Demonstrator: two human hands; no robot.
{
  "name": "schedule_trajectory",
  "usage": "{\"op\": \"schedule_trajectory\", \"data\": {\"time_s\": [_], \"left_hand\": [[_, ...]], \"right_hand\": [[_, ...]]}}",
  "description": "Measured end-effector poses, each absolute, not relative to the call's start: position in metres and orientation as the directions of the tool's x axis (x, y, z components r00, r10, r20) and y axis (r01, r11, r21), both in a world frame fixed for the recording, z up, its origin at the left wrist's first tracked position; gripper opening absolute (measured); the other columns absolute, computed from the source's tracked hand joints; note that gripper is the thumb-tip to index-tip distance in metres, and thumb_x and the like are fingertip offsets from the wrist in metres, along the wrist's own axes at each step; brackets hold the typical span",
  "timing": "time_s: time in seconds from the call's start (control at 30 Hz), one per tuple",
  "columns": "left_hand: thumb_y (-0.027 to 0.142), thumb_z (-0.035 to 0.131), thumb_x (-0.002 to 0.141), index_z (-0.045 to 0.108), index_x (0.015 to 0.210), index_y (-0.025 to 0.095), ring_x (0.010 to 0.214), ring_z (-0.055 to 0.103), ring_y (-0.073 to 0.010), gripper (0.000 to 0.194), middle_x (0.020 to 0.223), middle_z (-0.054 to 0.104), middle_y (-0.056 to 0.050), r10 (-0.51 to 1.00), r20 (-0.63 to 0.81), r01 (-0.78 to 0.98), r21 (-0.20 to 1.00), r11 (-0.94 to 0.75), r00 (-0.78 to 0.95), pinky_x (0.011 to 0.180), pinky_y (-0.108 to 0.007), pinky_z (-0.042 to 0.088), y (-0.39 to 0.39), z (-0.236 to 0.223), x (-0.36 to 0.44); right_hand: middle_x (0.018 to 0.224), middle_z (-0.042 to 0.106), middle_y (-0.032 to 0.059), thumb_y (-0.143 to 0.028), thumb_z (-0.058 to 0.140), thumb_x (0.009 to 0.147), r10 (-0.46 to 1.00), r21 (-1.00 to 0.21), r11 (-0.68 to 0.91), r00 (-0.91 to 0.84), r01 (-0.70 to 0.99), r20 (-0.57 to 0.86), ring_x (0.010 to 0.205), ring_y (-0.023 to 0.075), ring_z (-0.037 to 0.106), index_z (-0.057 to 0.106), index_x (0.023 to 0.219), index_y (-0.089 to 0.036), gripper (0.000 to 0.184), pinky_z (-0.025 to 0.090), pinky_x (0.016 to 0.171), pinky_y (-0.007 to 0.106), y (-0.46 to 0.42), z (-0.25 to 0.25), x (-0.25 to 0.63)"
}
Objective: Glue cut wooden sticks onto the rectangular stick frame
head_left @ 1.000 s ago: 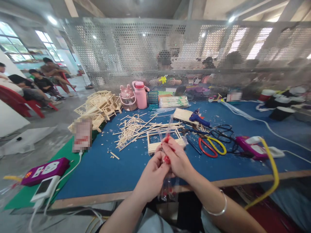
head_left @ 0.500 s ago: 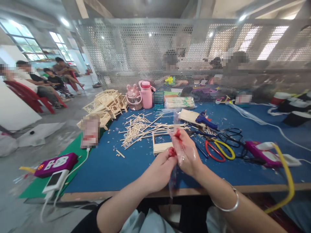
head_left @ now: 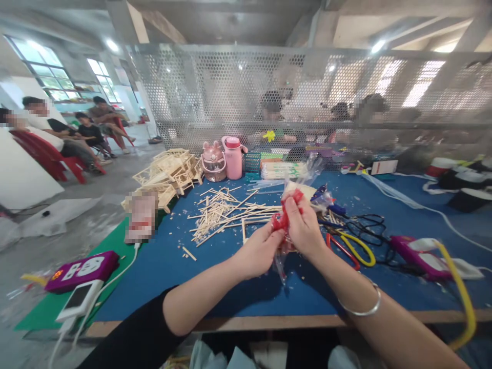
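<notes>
A crinkled clear plastic bag with red parts [head_left: 282,221] is bunched between my two hands above the table. My left hand [head_left: 261,251] pinches its lower left side. My right hand [head_left: 305,225], with a bangle on the wrist, is closed on its upper right side. A clear tail of plastic hangs below the fingers. Behind my hands is a small wooden stick frame [head_left: 243,231], mostly covered. To its left lies a heap of loose thin sticks [head_left: 213,218]. Scissors with red and yellow handles [head_left: 367,253] lie right of my right hand.
Stacked wooden models [head_left: 169,171] stand at the back left, beside a pink bottle [head_left: 233,161]. A blue glue gun [head_left: 337,209] and black cables [head_left: 365,225] lie at right. Purple power strips [head_left: 82,271] sit on both sides. A perforated metal screen [head_left: 230,92] closes off the back.
The plastic, stretched tall and narrow before, is now bunched and spread wider, with more red showing. My right hand has shifted slightly right, covering more of the scissors and wooden frame.
</notes>
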State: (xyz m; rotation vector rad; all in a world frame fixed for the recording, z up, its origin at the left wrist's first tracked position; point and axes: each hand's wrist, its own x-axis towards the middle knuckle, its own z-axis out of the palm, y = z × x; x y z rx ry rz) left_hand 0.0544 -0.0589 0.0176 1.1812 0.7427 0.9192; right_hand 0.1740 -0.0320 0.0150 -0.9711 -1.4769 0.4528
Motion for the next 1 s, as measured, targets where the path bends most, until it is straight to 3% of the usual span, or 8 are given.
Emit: {"op": "schedule_trajectory", "data": {"time_s": [0.1,0.2,0.3,0.43,0.57,0.73,0.87,1.0], "left_hand": [[0.037,0.051,0.082,0.047,0.087,0.019,0.043,0.046,-0.0062,0.019,0.061,0.052,0.005,0.857,-0.109,-0.18,0.957,0.227,0.504,0.045,-0.018,0.04,-0.048,0.011,0.048],[0.037,0.056,0.08,0.043,0.083,0.02,0.036,0.028,-0.0027,0.022,0.051,0.037,0.01,0.878,-0.126,-0.226,0.94,0.254,0.462,0.035,-0.012,0.023,-0.038,0.006,0.037],[0.038,0.059,0.079,0.038,0.075,0.02,0.036,0.017,-0.0023,0.028,0.048,0.027,0.012,0.856,-0.19,-0.276,0.894,0.353,0.481,0.033,-0.011,0.014,-0.033,0.005,0.026],[0.053,0.053,0.08,0.04,0.076,0.019,0.037,0.011,-0.0025,0.036,0.049,0.024,0.011,0.872,-0.168,-0.374,0.855,0.361,0.459,0.031,-0.011,0.012,-0.03,0.007,0.018],[0.05,0.057,0.08,0.049,0.088,0.018,0.037,0.02,-0.0026,0.034,0.052,0.029,0.01,0.937,-0.04,-0.495,0.841,0.22,0.348,0.031,-0.011,0.022,-0.028,0.007,0.02],[0.042,0.067,0.074,0.047,0.08,0.018,0.044,0.038,-0.0035,0.032,0.059,0.043,0.008,0.963,-0.022,-0.462,0.874,0.149,0.269,0.038,-0.012,0.033,-0.028,-0.006,0.028],[0.044,0.061,0.078,0.048,0.079,0.018,0.037,0.031,-0.0034,0.029,0.053,0.042,0.009,0.97,-0.006,-0.332,0.939,0.089,0.244,0.035,-0.015,0.029,-0.033,-0.016,0.034],[0.039,0.059,0.08,0.059,0.088,0.015,0.064,0.053,-0.0103,0.026,0.077,0.061,-0.002,0.97,0.121,-0.208,0.975,-0.076,0.212,0.059,-0.021,0.043,-0.041,-0.017,0.037]], "right_hand": [[0.065,0.051,-0.0008,-0.05,0.039,0.089,0.877,-0.856,0.459,0.033,0.24,0.48,0.062,0.0152,0.045,0.047,0.069,-0.021,0.036,0.036,0.062,0.029,-0.011,0.011,0.182],[0.059,0.046,-0.0025,-0.055,0.039,0.087,0.943,-0.93,0.333,-0.045,0.155,0.33,0.054,0.0131,0.04,0.046,0.065,-0.021,0.041,0.033,0.054,0.028,0.001,0.002,0.189],[0.06,0.042,-0.004,-0.055,0.039,0.086,0.949,-0.956,0.285,-0.16,0.07,0.272,0.051,0.0117,0.037,0.051,0.078,-0.021,0.038,0.032,0.049,0.026,-0.001,-0.005,0.195],[0.07,0.045,-0.0041,-0.042,0.05,0.085,0.878,-0.912,0.394,-0.34,0.115,0.336,0.06,0.0115,0.042,0.049,0.103,-0.022,0.028,0.038,0.057,0.025,-0.014,-0.005,0.195],[0.07,0.048,-0.0031,-0.033,0.051,0.086,0.85,-0.807,0.496,-0.369,0.321,0.376,0.062,0.0124,0.045,0.051,0.103,-0.021,0.021,0.039,0.059,0.025,-0.023,-0.006,0.188],[0.075,0.06,0.0041,-0.027,0.041,0.091,0.756,-0.457,0.638,-0.392,0.62,0.523,0.07,0.0162,0.054,0.059,0.081,-0.02,0.022,0.04,0.066,0.029,-0.031,-0.01,0.181],[0.077,0.062,0.0058,-0.026,0.046,0.088,0.6,-0.245,0.751,-0.478,0.613,0.641,0.074,0.0165,0.056,0.062,0.075,-0.021,0.021,0.044,0.067,0.029,-0.037,-0.014,0.179],[0.085,0.062,0.0061,-0.021,0.052,0.084,0.517,-0.273,0.802,-0.388,0.532,0.763,0.08,0.0168,0.059,0.062,0.073,-0.024,0.015,0.048,0.07,0.029,-0.04,-0.02,0.179]]}}
